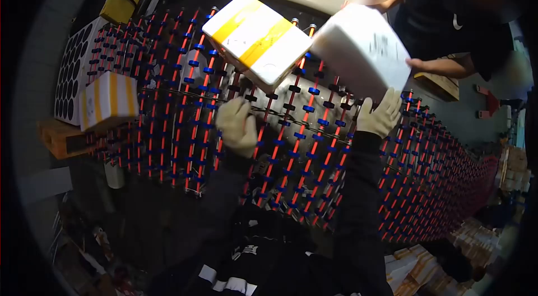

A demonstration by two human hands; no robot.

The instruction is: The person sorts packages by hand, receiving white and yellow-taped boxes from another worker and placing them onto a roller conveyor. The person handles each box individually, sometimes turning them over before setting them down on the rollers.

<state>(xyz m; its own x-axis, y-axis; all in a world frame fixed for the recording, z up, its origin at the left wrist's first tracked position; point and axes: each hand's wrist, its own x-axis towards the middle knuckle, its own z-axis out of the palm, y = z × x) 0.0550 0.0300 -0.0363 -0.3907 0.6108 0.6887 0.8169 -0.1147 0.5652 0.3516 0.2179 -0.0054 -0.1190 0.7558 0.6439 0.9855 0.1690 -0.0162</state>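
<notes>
My right hand, in a pale work glove, has its fingers spread with the fingertips right at the near lower edge of a tilted white box. A person across the conveyor also has hands on that box. My left hand, gloved too, is loosely curled over the rollers with nothing visible in it. Just beyond it sits a white foam box with yellow tape, turned at an angle on the conveyor.
A roller conveyor with red rods and blue wheels runs across in front of me. Another taped box stands at its left end, by a wooden pallet. A yellow object lies at the upper left. Stacked boxes are at the lower right.
</notes>
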